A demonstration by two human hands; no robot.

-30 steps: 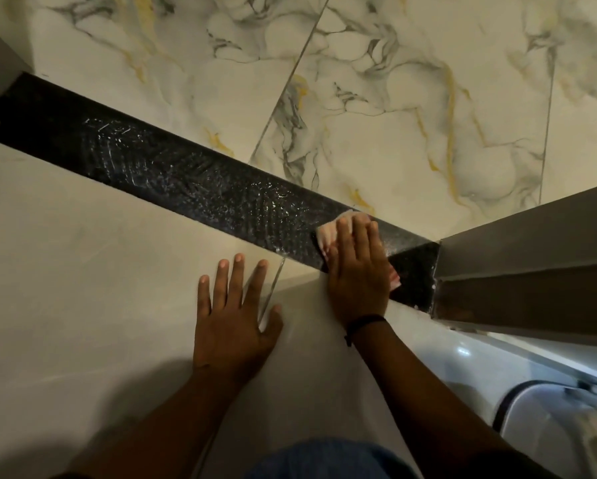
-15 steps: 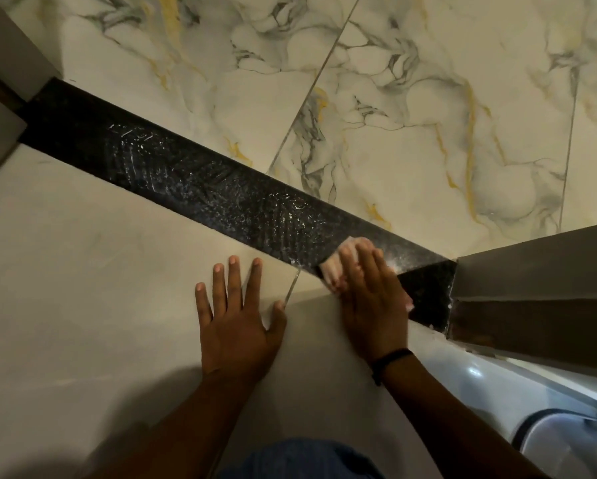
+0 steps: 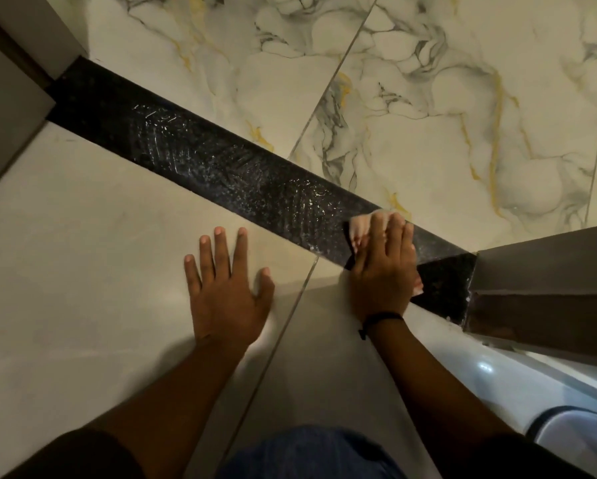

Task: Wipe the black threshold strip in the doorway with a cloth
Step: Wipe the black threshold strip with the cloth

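The black threshold strip (image 3: 221,164) runs diagonally from the upper left to the right door frame, streaked with wet wipe marks. My right hand (image 3: 381,271) lies flat across the strip near its right end, pressing a pale pink cloth (image 3: 359,224) onto it. Most of the cloth is hidden under the palm; a bit shows past the fingertips and at the right edge. A black band sits on that wrist. My left hand (image 3: 226,288) rests flat on the plain floor tile in front of the strip, fingers spread, holding nothing.
A dark door frame (image 3: 546,292) closes off the strip's right end, and another frame post (image 3: 10,98) stands at its left end. Marble-patterned tiles (image 3: 428,115) lie beyond the strip. A white rounded object (image 3: 573,440) sits at the lower right. My knee in blue fabric (image 3: 307,454) shows at the bottom.
My right hand with the cloth has stayed near the strip's right end, shifting slightly along it. The view has drifted, showing more of the left frame. The left hand has kept its place.
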